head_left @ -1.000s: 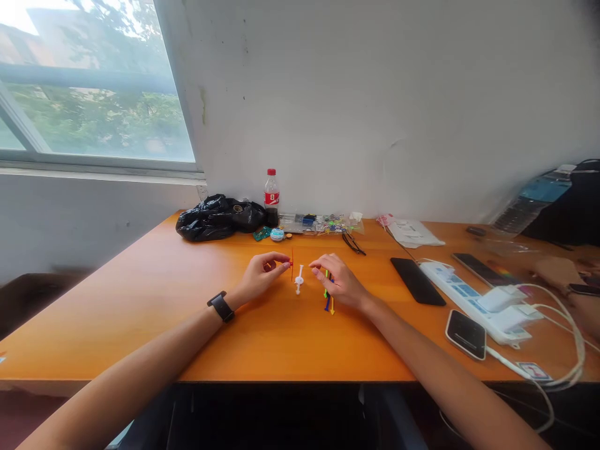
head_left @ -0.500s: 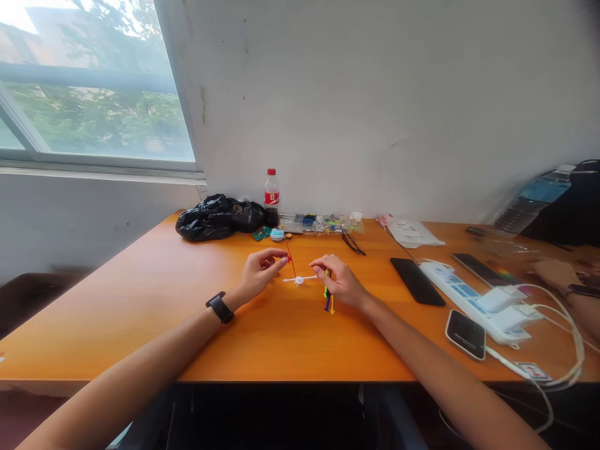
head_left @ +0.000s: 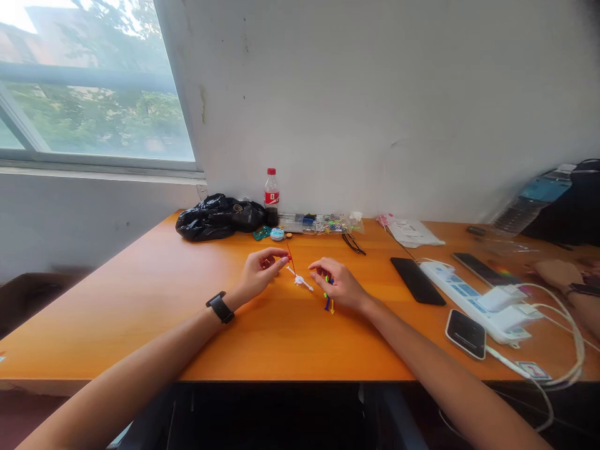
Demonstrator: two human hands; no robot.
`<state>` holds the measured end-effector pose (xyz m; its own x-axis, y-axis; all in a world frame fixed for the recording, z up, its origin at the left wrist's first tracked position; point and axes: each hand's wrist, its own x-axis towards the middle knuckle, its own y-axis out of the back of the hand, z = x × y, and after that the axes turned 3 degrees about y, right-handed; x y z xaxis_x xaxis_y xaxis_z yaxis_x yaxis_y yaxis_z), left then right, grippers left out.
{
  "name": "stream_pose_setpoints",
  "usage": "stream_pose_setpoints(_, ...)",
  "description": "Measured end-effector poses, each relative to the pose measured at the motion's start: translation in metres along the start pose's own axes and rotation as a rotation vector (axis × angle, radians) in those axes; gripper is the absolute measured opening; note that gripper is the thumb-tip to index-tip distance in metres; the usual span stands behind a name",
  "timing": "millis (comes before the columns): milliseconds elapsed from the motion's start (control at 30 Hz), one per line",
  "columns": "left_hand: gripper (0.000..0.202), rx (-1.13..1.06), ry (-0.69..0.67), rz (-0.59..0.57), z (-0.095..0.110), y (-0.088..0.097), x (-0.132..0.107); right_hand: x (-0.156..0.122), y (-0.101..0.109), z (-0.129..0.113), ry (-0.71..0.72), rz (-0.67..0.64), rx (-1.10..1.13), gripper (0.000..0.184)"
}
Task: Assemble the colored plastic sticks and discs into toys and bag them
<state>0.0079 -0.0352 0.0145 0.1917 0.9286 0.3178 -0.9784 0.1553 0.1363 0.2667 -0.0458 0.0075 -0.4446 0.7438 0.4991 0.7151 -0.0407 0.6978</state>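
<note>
My left hand (head_left: 259, 273), with a black watch (head_left: 220, 307) on its wrist, pinches a thin red stick (head_left: 290, 257) at its base, on the orange table (head_left: 154, 312). A small white pin-like piece (head_left: 299, 280) lies slanted between my hands, its upper end near my left fingertips. My right hand (head_left: 341, 283) is curled around a bunch of coloured sticks (head_left: 329, 299), green, blue and yellow, whose ends poke out below the palm.
At the back stand a black plastic bag (head_left: 215, 217), a red-capped bottle (head_left: 271, 190) and a clear box of small parts (head_left: 319, 223). To the right lie black glasses (head_left: 352, 242), phones (head_left: 417, 281), a white power strip (head_left: 473, 303) with cables, and another person's hand (head_left: 560, 275).
The white piece has turned from upright to lying level to slanting down to the right. The red stick tilted slightly. Both hands have stayed almost in place.
</note>
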Motion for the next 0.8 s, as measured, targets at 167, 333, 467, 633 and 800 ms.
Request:
stream_pose_setpoints(167, 0.042, -0.013, 0.007, 0.006, 0.0, 0.0, -0.001, -0.001, -0.001, -0.004, 0.035, -0.032, -0.054, 0.028)
stream_pose_setpoints(333, 0.042, -0.018, 0.001, 0.007, 0.0, 0.0, -0.001, -0.003, -0.003, -0.001, 0.038, -0.078, -0.107, 0.026)
stream_pose_setpoints(467, 0.042, -0.023, 0.011, 0.004, 0.001, -0.001, -0.001, -0.003, -0.004, 0.004, 0.028, -0.135, -0.123, 0.021)
stream_pose_setpoints(633, 0.042, -0.033, 0.012, 0.005, 0.002, -0.001, -0.001, -0.003, -0.003, 0.006, 0.016, -0.145, -0.124, 0.022)
stream_pose_setpoints(800, 0.042, -0.047, 0.021, 0.009, 0.0, -0.001, -0.002, -0.003, -0.004, 0.009, 0.019, -0.138, -0.117, 0.025)
